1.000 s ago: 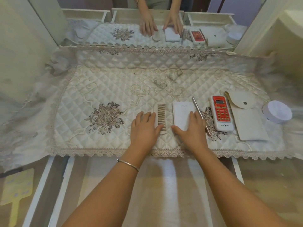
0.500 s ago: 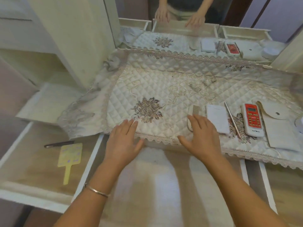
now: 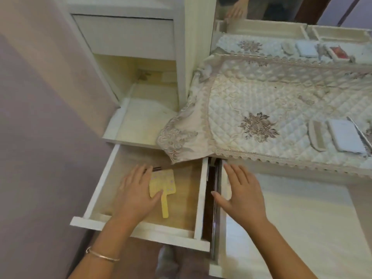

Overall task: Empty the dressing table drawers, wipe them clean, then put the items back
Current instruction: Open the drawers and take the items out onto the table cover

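Two drawers stand pulled out side by side. The left drawer (image 3: 100, 184) holds a yellow paddle-shaped item (image 3: 164, 183), flat on the wooden bottom with its handle toward the drawer front. Behind it lies a dark thin object (image 3: 157, 168), mostly hidden by the fingertips, so its kind is hard to make out. The left hand (image 3: 134, 195) is spread above that drawer, fingers (image 3: 138, 176) straight and released, grasping nothing. Its thumb overlaps the yellow item's edge, but whether it touches cannot be told. A thin bangle (image 3: 102, 256) circles the wrist. The right hand (image 3: 242, 196) is spread over the middle drawer (image 3: 302, 228), fingers likewise straight and holding nothing, thumb reaching over the dark gap between the two drawers (a metal runner (image 3: 217, 228) shows there). Above, a quilted cloth (image 3: 261, 93) with lace trim hangs one corner over the left drawer's back. On it lie a comb (image 3: 318, 135) and, just beside it, a white flat case (image 3: 346, 138); a metal stick (image 3: 360, 130) is cut off by the right edge. The mirror (image 3: 302, 49) repeats them, blurred
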Tool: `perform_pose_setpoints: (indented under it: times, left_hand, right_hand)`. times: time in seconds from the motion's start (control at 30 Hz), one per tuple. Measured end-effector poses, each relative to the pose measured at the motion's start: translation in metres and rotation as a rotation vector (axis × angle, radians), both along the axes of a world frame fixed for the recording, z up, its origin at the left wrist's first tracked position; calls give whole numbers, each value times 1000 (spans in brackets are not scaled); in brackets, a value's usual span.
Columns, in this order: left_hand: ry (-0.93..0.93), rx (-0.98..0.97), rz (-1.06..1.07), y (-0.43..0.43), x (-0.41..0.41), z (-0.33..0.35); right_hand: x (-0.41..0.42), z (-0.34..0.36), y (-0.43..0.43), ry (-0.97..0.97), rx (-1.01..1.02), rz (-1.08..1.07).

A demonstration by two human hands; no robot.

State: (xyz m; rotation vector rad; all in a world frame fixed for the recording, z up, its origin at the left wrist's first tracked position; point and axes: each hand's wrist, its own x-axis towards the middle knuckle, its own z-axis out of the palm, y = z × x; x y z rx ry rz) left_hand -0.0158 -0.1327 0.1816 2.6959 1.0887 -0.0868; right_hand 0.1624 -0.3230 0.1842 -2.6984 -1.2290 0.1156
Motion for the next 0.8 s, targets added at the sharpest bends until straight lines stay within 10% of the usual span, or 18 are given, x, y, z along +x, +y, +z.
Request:
perform_pose_setpoints:
  times: [0.8]
  left_hand:
    - [171, -111, -58, 104, 8, -123]
  right_hand:
    - [-134, -120, 149, 652, -237, -453]
